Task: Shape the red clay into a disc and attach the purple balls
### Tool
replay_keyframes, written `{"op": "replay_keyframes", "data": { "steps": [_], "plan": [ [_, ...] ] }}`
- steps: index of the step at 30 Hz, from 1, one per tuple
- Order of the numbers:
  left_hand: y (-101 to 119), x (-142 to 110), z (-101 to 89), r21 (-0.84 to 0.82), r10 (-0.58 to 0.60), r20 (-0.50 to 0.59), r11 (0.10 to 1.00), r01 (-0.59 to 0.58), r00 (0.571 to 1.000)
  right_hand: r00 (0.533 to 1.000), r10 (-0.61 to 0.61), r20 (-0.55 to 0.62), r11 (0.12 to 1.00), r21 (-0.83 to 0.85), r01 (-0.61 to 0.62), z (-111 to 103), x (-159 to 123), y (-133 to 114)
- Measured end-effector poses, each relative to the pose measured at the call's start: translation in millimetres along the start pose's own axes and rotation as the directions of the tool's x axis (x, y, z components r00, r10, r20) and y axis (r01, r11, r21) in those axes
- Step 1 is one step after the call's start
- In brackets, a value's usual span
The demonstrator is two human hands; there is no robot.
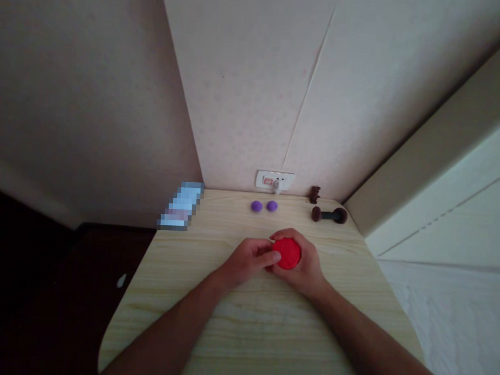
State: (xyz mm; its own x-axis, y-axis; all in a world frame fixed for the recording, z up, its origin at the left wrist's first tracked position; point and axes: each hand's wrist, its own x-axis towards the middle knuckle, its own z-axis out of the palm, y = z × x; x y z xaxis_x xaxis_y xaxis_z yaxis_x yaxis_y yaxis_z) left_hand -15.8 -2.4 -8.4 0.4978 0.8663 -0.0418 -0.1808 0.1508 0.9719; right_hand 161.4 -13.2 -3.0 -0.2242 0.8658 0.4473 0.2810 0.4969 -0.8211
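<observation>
A flat round red lump [287, 252], like soft clay, sits between both my hands above the light wooden table [211, 324]. My right hand [306, 267] cups it from the right and underneath, fingers curled around its edge. My left hand [249, 259] closes on its left side, thumb and fingers pinching the rim. Two small purple balls [264, 206] lie side by side farther back on the table, apart from my hands.
A brown dumbbell-shaped object [329, 215] lies at the back right, with a small brown figure [315, 194] behind it. A wall socket [274, 180] is at the back wall. A blurred blue-white item [180, 206] rests at the table's back left corner. White bedding [455, 323] lies right.
</observation>
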Motion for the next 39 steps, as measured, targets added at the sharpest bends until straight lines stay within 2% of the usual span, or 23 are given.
{"op": "replay_keyframes", "data": {
  "steps": [9,15,17,21,23,25,32,39],
  "plan": [
    [-2,1,1.3,0.032,0.025,-0.074,0.999,-0.022,0.997,0.999,-0.044,0.007,0.994,-0.1,0.045,4,3,2],
    [-1,2,0.7,-0.024,0.027,-0.115,0.999,-0.03,0.993,0.991,-0.104,0.087,0.995,0.011,0.103,-1,7,2],
    [-1,2,0.4,-0.024,0.035,-0.134,0.999,-0.038,0.99,0.991,-0.08,0.11,0.996,0.059,0.073,-3,7,1],
    [-4,1,0.1,0.072,0.041,-0.089,0.997,-0.035,0.995,0.98,0.05,0.193,0.975,0.203,-0.09,-5,4,-3],
    [-5,0,0.0,0.091,0.038,-0.04,0.995,-0.034,0.998,0.968,0.052,0.245,0.969,0.223,-0.108,-4,3,-4],
    [-6,0,-0.1,0.085,0.04,0.001,0.996,-0.04,0.999,0.965,0.02,0.261,0.979,0.191,-0.072,-3,2,-5],
    [-9,1,-1.1,0.093,0.051,-0.002,0.994,-0.051,0.999,0.984,-0.082,0.159,0.994,0.083,0.069,6,2,2],
    [-10,1,1.3,0.03,0.045,-0.036,0.999,-0.044,0.998,0.99,-0.116,0.081,0.993,0.043,0.113,10,2,-4]
  ]
}}
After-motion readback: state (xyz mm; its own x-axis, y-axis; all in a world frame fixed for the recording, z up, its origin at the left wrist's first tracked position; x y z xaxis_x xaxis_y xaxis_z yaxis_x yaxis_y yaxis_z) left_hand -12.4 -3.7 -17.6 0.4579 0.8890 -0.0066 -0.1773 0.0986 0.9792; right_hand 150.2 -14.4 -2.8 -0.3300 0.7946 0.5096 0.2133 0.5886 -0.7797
